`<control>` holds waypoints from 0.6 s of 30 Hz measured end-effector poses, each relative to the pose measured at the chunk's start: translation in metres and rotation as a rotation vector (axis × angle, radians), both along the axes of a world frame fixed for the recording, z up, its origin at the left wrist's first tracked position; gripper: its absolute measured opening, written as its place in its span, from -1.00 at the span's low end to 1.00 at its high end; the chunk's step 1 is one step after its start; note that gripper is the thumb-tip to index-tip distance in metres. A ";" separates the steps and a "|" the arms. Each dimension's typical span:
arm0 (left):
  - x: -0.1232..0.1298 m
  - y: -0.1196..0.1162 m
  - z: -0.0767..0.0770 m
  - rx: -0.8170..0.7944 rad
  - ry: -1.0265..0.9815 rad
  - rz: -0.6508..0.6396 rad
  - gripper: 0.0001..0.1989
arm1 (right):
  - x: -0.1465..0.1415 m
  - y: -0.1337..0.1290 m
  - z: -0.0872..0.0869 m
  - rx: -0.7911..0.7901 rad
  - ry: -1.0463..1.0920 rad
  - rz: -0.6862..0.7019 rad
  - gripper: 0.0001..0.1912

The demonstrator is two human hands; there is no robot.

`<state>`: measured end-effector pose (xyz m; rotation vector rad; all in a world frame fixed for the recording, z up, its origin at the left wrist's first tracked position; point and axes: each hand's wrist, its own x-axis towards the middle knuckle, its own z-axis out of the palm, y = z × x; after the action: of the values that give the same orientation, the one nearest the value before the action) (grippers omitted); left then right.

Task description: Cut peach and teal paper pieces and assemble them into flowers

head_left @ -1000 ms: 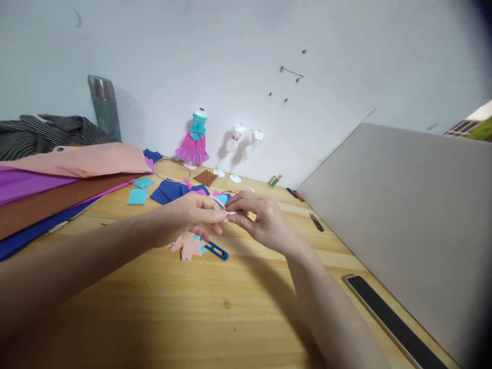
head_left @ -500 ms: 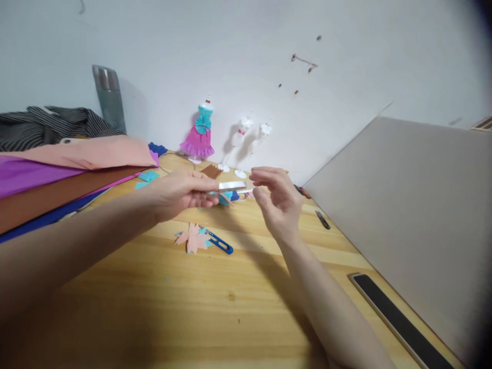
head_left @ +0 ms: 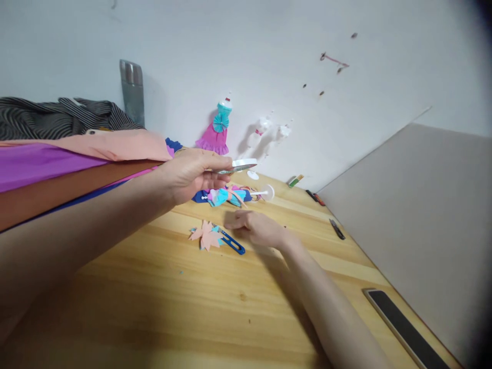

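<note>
My left hand (head_left: 202,171) pinches a roll of white tape (head_left: 245,163) between thumb and fingers, held above the table. My right hand (head_left: 257,228) is lower, over the wood, with its fingers curled and pressed together; whatever may be in them is hidden. Just left of that hand lie blue thread snips (head_left: 234,243) and a peach petal-shaped paper cutout (head_left: 206,234) with turquoise pieces under it. Behind it, a small mannequin dressed in turquoise and blue (head_left: 221,197) rests on its side, its white round base (head_left: 269,192) pointing right.
A mannequin in a pink skirt (head_left: 215,138) stands by the wall, with bare white mannequins (head_left: 263,124) beside it. Stacked coloured sheets (head_left: 96,148), striped cloth (head_left: 69,118) and a bottle (head_left: 132,92) are at left. A utility knife (head_left: 337,229) and a long dark-topped bar (head_left: 407,328) lie right.
My right hand has moved down and left, away from the tape, and its fingers have closed. My left hand has risen slightly with the tape roll. The view has shifted left.
</note>
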<state>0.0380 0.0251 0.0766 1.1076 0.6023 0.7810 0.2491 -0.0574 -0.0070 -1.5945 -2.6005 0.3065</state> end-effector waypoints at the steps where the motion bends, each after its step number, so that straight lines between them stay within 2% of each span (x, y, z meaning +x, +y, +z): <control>1: 0.000 0.000 0.001 -0.005 -0.002 0.003 -0.95 | 0.002 -0.004 0.008 -0.022 -0.050 -0.060 -0.75; 4: -0.002 0.002 0.003 -0.016 0.000 0.004 -0.91 | -0.002 -0.015 0.032 0.029 -0.061 -0.146 -0.73; 6: -0.004 0.003 0.004 0.010 -0.015 -0.025 -0.89 | -0.015 -0.018 0.042 0.039 0.095 -0.092 -0.74; 8: -0.006 0.003 0.004 0.035 -0.031 -0.050 -0.90 | -0.035 -0.014 0.042 0.012 0.270 0.008 -0.74; 11: -0.009 0.001 0.007 0.016 -0.050 -0.045 -0.93 | -0.067 0.003 0.030 -0.002 0.243 0.111 -0.73; 14: -0.012 0.000 0.013 -0.009 -0.078 -0.044 -0.92 | -0.097 0.016 0.009 -0.011 -0.022 -0.014 -0.87; 16: -0.013 0.000 0.016 -0.015 -0.099 -0.024 -0.96 | -0.116 0.013 -0.002 0.034 -0.170 -0.042 -0.89; 18: -0.015 0.003 0.018 -0.010 -0.127 0.006 -0.97 | -0.131 -0.002 -0.008 0.116 -0.255 0.054 -0.79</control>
<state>0.0228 0.0280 0.0948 1.0395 0.5020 0.8456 0.1184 -0.0595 -0.0151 -1.6226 -2.7895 -0.0483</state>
